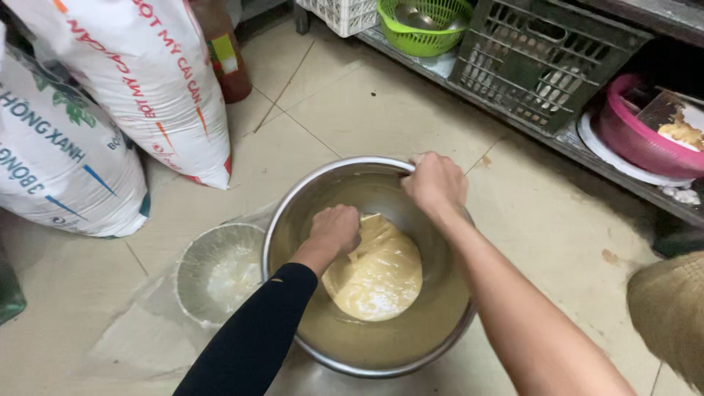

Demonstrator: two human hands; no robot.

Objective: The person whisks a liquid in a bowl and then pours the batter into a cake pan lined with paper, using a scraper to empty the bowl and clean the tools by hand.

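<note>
- Pale beige floor tiles (367,110) carry everything, since we work low down with a large round stainless-steel mixing bowl (447,323) set directly on them
- Inside that bowl, toward its bottom and a little to the far side, lies a soft pale-yellow lump of dough (381,275), glossy and folded
- Our left hand (335,229), its arm in a black sleeve (257,337), is curled into a fist and pressed down on the dough's near-left edge, knuckles first, which looks like a way to put weight into the mass
- Our right hand (434,182), bare-armed, has its fingers closed over the bowl's far rim, seemingly to keep the bowl from sliding or tipping under the push
- Just left of the bowl sits a smaller round bowl (220,271) dusted white inside, close enough to reach
- Two big white printed sacks (147,81) lean at the upper left
- Along a low metal shelf (440,66) at the top stand a green plastic colander (424,29), a grey slotted plastic crate (543,62) and a pink plastic basin (638,136)
</note>
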